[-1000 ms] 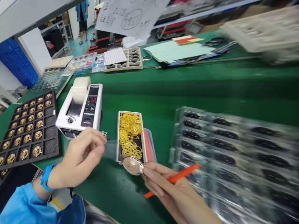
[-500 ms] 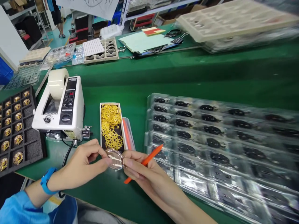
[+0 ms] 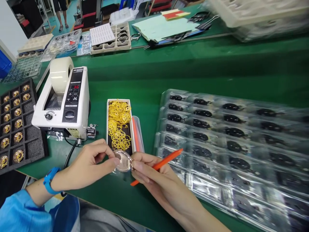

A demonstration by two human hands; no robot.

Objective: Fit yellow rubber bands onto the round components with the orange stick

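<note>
A round watch case with a shiny rim is held between both hands above the green table. My left hand, with a blue band on its wrist, pinches the case's left edge with thumb and fingertips. On the opposite side my right hand grips the case at its lug. An orange pointed stick runs through the right hand's fingers, its upper end pointing right. Just beyond the hands stands a white box of yellow plastic rings. An orange strip in a clear sleeve lies beside that box.
A white tape dispenser stands at left, near a black foam tray of gold-coloured round parts. Clear plastic trays with dark parts cover the right side. Papers on a clipboard and beige trays lie behind. Someone's legs show far back.
The view has tilted down and shifted left, so things sit higher and more to the right. Both hands keep their hold on the watch case, which shows a slightly different tilt.
</note>
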